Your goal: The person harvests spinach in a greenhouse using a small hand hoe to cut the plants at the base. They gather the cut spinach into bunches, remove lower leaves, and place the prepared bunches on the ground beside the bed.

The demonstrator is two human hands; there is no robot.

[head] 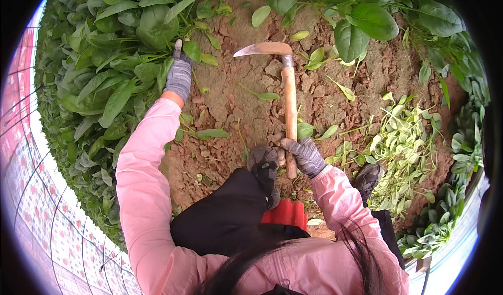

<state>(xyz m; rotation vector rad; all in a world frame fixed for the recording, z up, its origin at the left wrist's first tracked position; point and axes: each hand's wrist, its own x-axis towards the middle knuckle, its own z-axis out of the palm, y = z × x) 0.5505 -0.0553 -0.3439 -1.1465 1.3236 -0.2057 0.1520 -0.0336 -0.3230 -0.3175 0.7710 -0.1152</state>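
Note:
My right hand (302, 153), in a grey knit glove, is wrapped around the lower wooden handle (290, 102) of a sickle. Its curved metal blade (263, 49) points left above the bare soil. On the left, my gloved left hand (178, 75) reaches in at the edge of a dense stand of spinach plants (118, 63). Leaves touch and partly cover its fingers, so whether they grip a stem is hidden. A small spinach leaf (192, 51) lies against the fingertips. The blade is apart from the left hand and the standing plants.
Loose leaves (267, 96) lie scattered over cracked brown soil (224, 110). A pile of pale cut leaves (404, 149) sits at right, beside my shoe (369, 179). More spinach (369, 24) grows at upper right. Below me is a red ridged object (286, 213). Wire mesh (51, 200) borders the left.

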